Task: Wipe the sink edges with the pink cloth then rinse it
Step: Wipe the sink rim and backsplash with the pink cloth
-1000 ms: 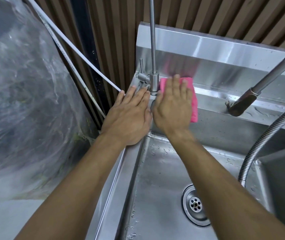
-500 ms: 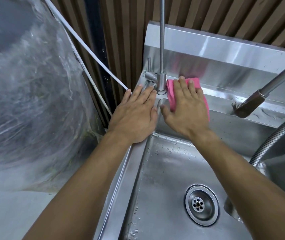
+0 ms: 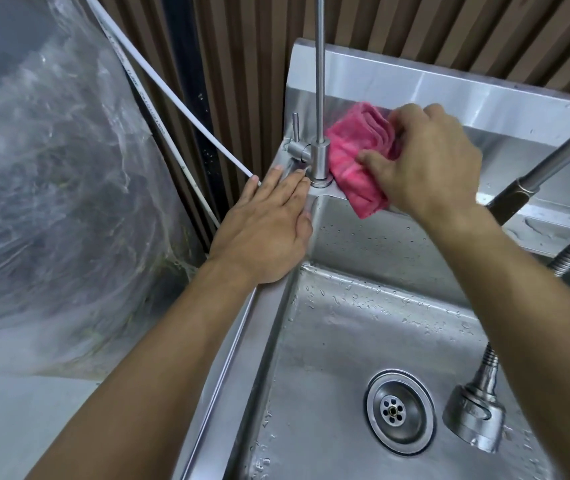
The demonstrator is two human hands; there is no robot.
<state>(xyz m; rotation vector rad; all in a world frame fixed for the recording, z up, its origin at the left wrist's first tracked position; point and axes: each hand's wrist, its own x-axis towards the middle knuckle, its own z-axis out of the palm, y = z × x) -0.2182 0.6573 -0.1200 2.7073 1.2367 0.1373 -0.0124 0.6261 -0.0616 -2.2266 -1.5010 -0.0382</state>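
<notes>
The pink cloth (image 3: 356,157) is bunched on the back ledge of the steel sink (image 3: 269,306), right beside the base of a thin tap (image 3: 320,157). My right hand (image 3: 429,164) grips the cloth, with fingers curled over its top and the thumb pinching its front. My left hand (image 3: 269,230) lies flat, fingers straight, on the sink's left rim, fingertips near the tap base. The basin below is wet with drops.
A drain (image 3: 399,410) sits in the basin floor, with a spray head (image 3: 474,414) on a flexible hose hanging at its right. A second tap arm (image 3: 526,185) crosses at right. A plastic-wrapped bulk (image 3: 51,188) and white pipes (image 3: 179,109) stand at left.
My right hand went from pressing flat on the cloth to gripping it bunched up against the tap. The view shifted so the basin and spray head show more. The left hand stayed put.
</notes>
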